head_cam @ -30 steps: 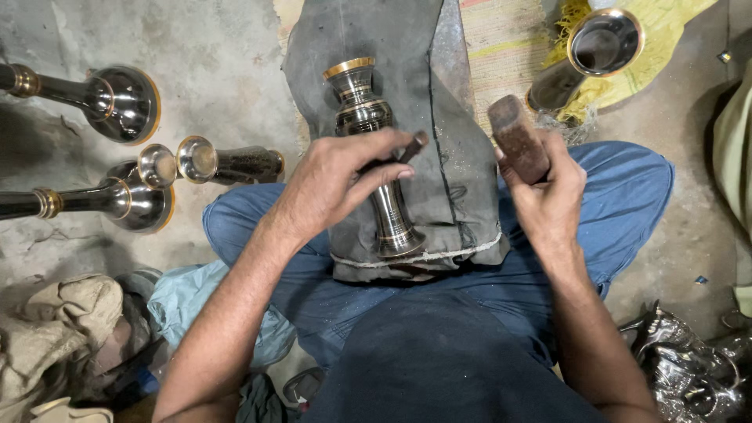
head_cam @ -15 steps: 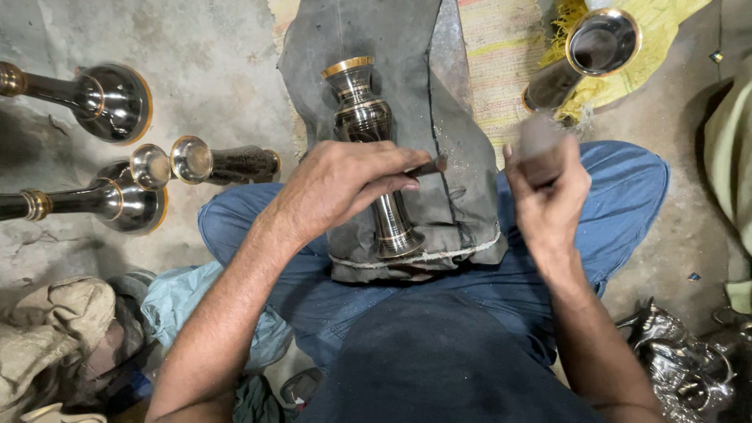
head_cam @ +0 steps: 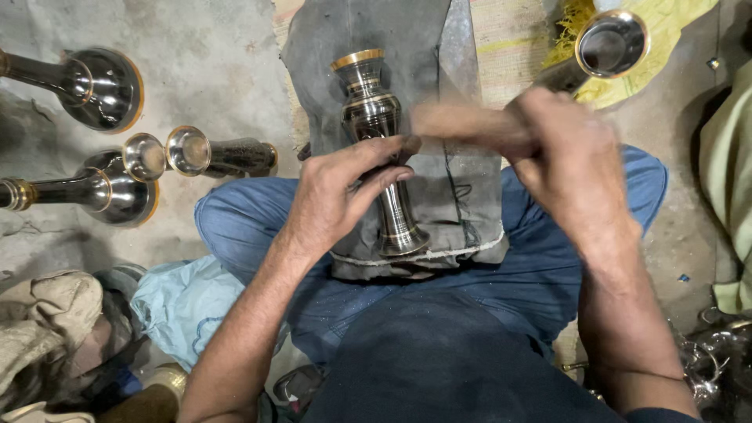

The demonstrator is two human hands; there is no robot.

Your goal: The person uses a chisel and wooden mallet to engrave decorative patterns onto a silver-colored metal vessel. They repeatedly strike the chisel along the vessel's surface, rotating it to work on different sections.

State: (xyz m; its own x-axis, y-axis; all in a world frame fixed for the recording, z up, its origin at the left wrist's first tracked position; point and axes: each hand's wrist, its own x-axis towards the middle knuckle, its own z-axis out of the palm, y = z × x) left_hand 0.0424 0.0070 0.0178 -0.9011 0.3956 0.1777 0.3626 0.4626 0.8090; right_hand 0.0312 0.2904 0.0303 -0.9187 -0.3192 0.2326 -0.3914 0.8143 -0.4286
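Note:
A dark metal vase (head_cam: 370, 106) with brass-coloured bands lies lengthwise on a grey pad (head_cam: 470, 207) across my lap. My left hand (head_cam: 341, 200) rests on the vase's narrow middle and pinches a small dark punch (head_cam: 409, 146) against it. My right hand (head_cam: 572, 153) grips a wooden mallet (head_cam: 462, 124). The mallet is motion-blurred, and its head is just right of the punch. The vase's neck under my left fingers is hidden.
Three similar shiny vases (head_cam: 98, 86) (head_cam: 102, 196) (head_cam: 211, 153) lie on the concrete floor at the left. Another vase (head_cam: 609, 43) rests on a yellow cloth (head_cam: 674, 35) at the upper right. A light blue cloth (head_cam: 184, 301) and beige rags (head_cam: 47, 313) lie at the lower left.
My right hand has swung the mallet from the right of the pad leftward, toward the punch. My left hand has stayed on the vase with the punch.

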